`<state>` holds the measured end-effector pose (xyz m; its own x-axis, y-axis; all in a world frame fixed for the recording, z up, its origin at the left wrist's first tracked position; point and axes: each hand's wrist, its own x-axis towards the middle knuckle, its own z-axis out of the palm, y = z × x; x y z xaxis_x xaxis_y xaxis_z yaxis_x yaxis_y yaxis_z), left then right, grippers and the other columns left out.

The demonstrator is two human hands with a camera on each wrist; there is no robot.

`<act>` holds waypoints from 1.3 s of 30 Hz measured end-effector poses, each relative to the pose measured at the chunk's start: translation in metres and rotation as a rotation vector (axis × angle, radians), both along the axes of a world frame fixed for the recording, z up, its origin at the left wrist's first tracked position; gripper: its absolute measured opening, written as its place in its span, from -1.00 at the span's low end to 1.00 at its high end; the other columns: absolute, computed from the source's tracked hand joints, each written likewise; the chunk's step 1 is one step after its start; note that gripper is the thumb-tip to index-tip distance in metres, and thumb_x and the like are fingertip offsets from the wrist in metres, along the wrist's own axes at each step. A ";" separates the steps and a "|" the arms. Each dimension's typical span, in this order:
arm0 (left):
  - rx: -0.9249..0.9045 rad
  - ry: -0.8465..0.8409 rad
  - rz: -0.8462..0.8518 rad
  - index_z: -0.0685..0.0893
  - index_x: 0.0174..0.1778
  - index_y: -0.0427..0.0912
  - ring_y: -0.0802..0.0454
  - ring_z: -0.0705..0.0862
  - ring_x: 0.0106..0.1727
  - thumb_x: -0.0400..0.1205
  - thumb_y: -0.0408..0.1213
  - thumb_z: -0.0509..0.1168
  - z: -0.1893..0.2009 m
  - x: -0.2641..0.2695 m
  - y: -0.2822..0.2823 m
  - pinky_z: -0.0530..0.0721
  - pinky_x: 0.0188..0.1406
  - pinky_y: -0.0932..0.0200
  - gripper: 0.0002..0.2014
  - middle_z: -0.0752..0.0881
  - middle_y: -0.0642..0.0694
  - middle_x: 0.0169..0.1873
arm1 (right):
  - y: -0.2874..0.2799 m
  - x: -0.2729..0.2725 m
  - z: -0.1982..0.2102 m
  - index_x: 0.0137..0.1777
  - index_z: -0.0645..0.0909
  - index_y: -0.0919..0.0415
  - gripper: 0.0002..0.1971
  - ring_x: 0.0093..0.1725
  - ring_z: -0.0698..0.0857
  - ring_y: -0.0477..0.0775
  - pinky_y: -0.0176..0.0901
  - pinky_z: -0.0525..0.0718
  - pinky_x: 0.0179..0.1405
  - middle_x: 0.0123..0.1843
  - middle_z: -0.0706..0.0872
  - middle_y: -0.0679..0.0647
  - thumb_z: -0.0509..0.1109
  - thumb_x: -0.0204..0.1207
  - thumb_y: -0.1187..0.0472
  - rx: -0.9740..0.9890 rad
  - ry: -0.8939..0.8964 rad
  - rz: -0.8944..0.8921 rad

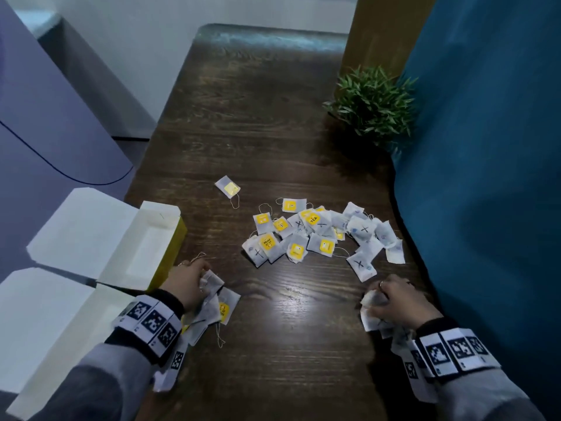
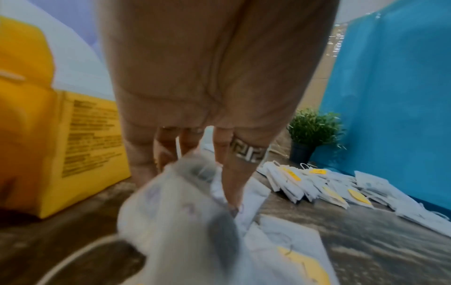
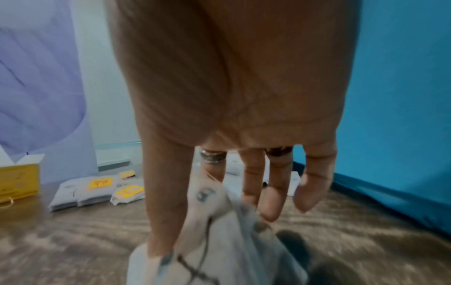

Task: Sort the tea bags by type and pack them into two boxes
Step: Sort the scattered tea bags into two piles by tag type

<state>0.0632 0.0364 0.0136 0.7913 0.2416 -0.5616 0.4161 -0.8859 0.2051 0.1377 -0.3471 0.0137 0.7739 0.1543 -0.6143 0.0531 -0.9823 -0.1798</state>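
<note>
Yellow-tagged head view: left hand (image 1: 188, 282) clutches white paper tea bags (image 1: 212, 302) beside open yellow cardboard box (image 1: 170, 256); right hand (image 1: 397, 302) grips X-marked white sachets (image 1: 372, 319); mixed loose heap (image 1: 318, 235) on dark wooden table (image 1: 273, 132)
Left wrist view: fingers (image 2: 234, 173) curl on bunch; square edges before boxing
Right wrist view: fingertips (image 3: 266, 202) pinch sachets; keep types apart

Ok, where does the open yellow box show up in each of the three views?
Head: the yellow box stands at the table's left edge, lid open, just beyond the left hand.
Left wrist: it fills the left side, printed wall facing the camera.
Right wrist: only a corner shows at the far left edge.
Shared landmark: the loose pile of tea bags.
</note>
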 end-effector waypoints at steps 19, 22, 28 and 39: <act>-0.275 -0.275 0.153 0.38 0.33 -0.11 -0.21 0.52 0.28 0.52 -0.45 0.28 -0.013 0.079 -0.062 0.51 0.26 -0.12 -0.54 0.58 -0.27 0.19 | 0.148 0.032 -0.014 0.49 0.33 0.14 -0.47 0.42 0.42 0.24 0.09 0.55 0.33 0.46 0.33 0.10 0.36 0.53 0.18 0.223 -0.195 0.142; -0.389 -0.446 0.254 0.43 0.31 -0.16 -0.09 0.57 0.07 0.53 -0.49 0.27 -0.004 0.070 -0.057 0.48 -0.07 0.21 -0.57 0.61 -0.18 0.01 | 0.154 0.031 -0.016 0.42 0.36 0.20 -0.58 0.30 0.52 0.26 0.09 0.62 0.08 0.36 0.42 0.17 0.26 0.58 0.17 0.107 -0.324 0.237; -0.887 -0.559 0.640 0.60 0.15 -0.30 0.03 0.66 -0.14 0.60 -0.47 0.28 0.020 0.054 -0.058 0.63 -0.17 0.33 -0.79 0.70 -0.08 -0.18 | 0.156 0.037 -0.015 0.34 0.47 0.26 -0.64 0.24 0.60 0.25 0.06 0.61 0.08 0.31 0.56 0.19 0.19 0.56 0.24 0.111 -0.385 0.264; -1.966 -0.054 1.058 0.72 0.09 -0.19 0.12 0.36 -0.55 0.20 -0.14 0.45 0.035 0.047 -0.049 0.44 -0.54 0.23 -0.49 0.53 -0.06 -0.39 | 0.110 0.040 0.005 0.02 0.55 0.15 -0.80 -0.25 0.69 0.04 -0.17 0.71 -0.35 -0.11 0.70 0.15 0.16 0.63 0.42 1.126 0.098 -0.697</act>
<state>0.1103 -0.0131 0.0486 0.8107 -0.2051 -0.5484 0.4234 0.8523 0.3071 0.1777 -0.2373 0.0190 0.8582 0.2040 -0.4710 -0.4576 -0.1117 -0.8821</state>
